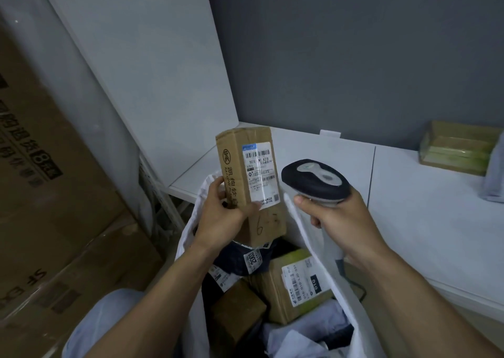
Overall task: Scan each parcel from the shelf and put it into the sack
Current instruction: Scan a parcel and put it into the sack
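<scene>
The sack (313,237) stands before the shelf (422,207), between the person's forearms. Above its far left rim the left hand (223,216) holds a cardboard parcel (246,172) upright. Right of it and apart, the barcode scanner (313,179) sits in the right hand (343,221), over the sack's right rim. Inside the sack a labelled carton (294,284) lies right, a bagged parcel (245,259) left of it, and a smaller carton (234,308) nearer. A taped box (458,147) rests far right on the shelf, against the back wall. Stacked large cartons (41,194) stand left of the sack.
</scene>
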